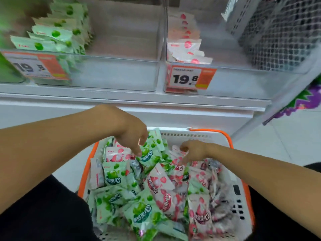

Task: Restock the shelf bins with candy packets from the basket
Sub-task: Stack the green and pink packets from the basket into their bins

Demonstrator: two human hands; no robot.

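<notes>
Here, both hands reach into the basket (pixel 199 134) of candy packets.
Left hand (pixel 133 134) relaxed, grasping nothing, fingertips above a green packet (pixel 149 153); right hand (pixel 192 151) loosely curled, grip unclear.

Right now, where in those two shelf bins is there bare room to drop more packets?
Left bin: bare floor from the green packets across to its right wall. Right bin: bare floor right of the pink packets, toward the wire mesh panel. The basket is crowded with packets; both hands reach into it, left hand, right hand.
</notes>
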